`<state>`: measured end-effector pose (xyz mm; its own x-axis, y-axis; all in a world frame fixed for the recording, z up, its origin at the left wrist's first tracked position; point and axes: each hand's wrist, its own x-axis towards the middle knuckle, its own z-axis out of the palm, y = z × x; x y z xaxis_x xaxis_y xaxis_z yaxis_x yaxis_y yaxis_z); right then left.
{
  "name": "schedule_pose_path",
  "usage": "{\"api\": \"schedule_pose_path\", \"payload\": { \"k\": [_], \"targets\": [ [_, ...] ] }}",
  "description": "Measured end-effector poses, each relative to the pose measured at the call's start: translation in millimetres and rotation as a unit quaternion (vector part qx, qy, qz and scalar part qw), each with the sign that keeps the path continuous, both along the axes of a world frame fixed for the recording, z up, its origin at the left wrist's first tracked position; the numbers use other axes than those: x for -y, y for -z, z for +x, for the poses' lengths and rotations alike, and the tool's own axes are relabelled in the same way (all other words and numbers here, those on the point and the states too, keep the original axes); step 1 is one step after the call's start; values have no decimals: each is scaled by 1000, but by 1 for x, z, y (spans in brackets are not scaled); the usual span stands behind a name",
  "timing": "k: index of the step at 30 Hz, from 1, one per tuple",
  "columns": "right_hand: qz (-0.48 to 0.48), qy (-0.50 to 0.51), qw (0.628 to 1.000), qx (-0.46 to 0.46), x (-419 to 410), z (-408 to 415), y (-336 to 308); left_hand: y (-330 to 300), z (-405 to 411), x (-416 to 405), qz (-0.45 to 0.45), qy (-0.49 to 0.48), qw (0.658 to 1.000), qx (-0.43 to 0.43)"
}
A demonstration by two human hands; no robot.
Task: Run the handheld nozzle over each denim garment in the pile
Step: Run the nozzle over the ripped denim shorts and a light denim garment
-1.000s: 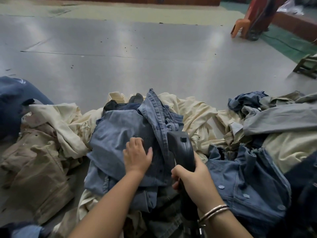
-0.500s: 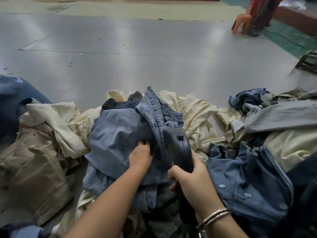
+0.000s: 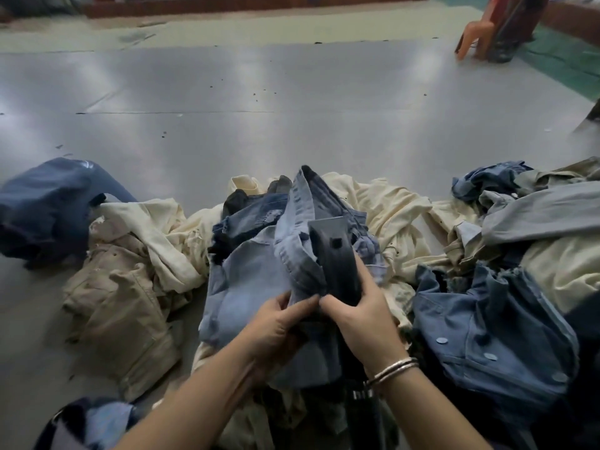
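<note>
1. Where the pile sits, at lower centre of the frame, a light-blue denim garment lies topmost, one folded edge standing up toward mid-frame.
2. Left hand: fingers curled, pinching a fold of that garment at its near edge.
3. Right hand: wrapped round the dark handheld nozzle, thumb tip touching the left hand's fingers; two silver bangles on the wrist.
4. Nozzle: upright, its flat head against the raised denim fold, just right of it.
5. Darker blue denim jacket, with round buttons, lower right, beside the right hand.
6. Cream garments behind the pile; tan garment at left; dark blue garment far left.
7. Grey floor across the upper frame; orange plastic chair at upper right.
</note>
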<state>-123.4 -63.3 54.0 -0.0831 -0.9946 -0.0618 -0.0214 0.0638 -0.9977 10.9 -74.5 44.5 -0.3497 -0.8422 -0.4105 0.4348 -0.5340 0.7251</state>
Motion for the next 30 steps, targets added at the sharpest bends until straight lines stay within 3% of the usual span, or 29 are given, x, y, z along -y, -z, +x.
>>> {"api": "schedule_pose_path", "payload": {
  "k": [8, 14, 18, 21, 27, 30],
  "targets": [
    [-58, -93, 994, -18, 4, -8, -7, -22, 11, -24, 0, -7, 1000, -11],
    [-80, -166, 982, -35, 0, 0, -13, -21, 19, -20, 40, 18, 996, 80],
    [-79, -124, 989, -17, 4, 0, -15, -23, 21, -13, 112, -14, 993, 18],
    [-89, -37, 995, 12, 10, -17, -21, -21, 31, -3, 143, -53, 988, -8],
    [-62, 78, 994, 50, 16, -47, -17, -28, 37, 6, 107, -148, 965, -187],
    [-35, 88, 995, 35, 17, -43, -11, -35, 32, 5, 88, -121, 964, -219]
  ]
}}
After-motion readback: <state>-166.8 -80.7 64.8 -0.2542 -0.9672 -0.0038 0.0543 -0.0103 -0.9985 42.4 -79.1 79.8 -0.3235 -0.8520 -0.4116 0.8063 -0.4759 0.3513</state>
